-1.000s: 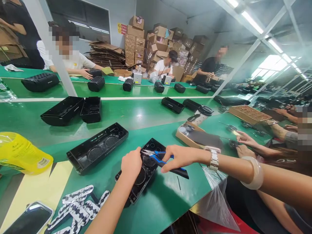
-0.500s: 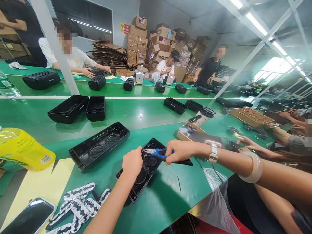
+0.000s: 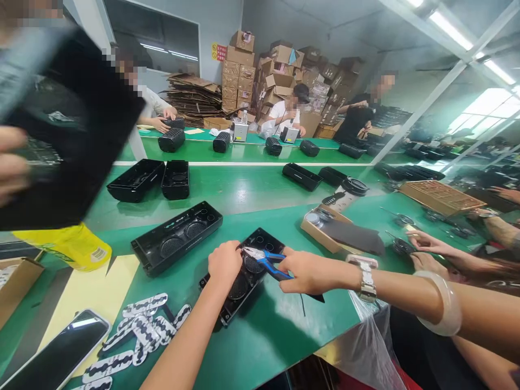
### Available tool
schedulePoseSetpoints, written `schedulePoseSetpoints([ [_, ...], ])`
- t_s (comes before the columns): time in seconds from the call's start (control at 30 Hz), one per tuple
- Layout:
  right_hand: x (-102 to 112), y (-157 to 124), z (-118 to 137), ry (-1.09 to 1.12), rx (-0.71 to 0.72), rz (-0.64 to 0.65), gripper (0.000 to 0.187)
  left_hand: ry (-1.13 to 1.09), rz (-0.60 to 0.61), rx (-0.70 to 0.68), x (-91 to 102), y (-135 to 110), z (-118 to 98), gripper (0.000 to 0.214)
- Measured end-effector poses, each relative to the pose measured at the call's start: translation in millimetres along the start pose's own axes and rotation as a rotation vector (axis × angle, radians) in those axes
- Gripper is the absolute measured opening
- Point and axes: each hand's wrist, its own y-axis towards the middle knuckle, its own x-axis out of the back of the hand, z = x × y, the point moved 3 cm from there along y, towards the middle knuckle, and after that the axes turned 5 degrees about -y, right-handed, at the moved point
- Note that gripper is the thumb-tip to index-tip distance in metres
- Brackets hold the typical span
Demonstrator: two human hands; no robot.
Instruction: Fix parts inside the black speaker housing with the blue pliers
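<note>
A black speaker housing (image 3: pixel 238 290) with two round mesh grilles lies tilted on the green table in front of me. Closed around its left edge is my left hand (image 3: pixel 225 262), its fingertips largely hidden near the plier jaws. My right hand (image 3: pixel 306 271) grips blue-handled pliers (image 3: pixel 255 253), whose jaws point left over the housing, right by my left fingertips. The handles are spread apart. Whatever the jaws touch is too small to make out. A second housing (image 3: pixel 179 238) rests open side up to the left, and a thin black strip (image 3: pixel 303 305) lies near my right hand.
Black-and-white strips (image 3: pixel 142 330), a phone (image 3: pixel 60 346) and a yellow bottle (image 3: pixel 77 246) stand at left. A person's hand (image 3: pixel 12 165) holds a blurred dark panel (image 3: pixel 93 130) close by. A carton (image 3: pixel 325 238) and a co-worker's hands (image 3: pixel 430 252) are at right.
A person's hand with a large dark panel has come in from the left. My view has turned slightly left. The plier handles look wider apart; both hands stay at the housing.
</note>
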Motion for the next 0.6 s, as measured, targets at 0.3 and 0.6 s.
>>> schedulePoseSetpoints([
  [0.3, -5, -13, 10, -0.034, -0.066, -0.024, 0.021, 0.014, -0.003, -0.012, -0.2, -3, -4, 0.022],
  [0.6, -9, -13, 14, 0.022, -0.070, -0.057, 0.018, -0.014, 0.000, -0.004, 1.1, -2, -1, 0.019],
])
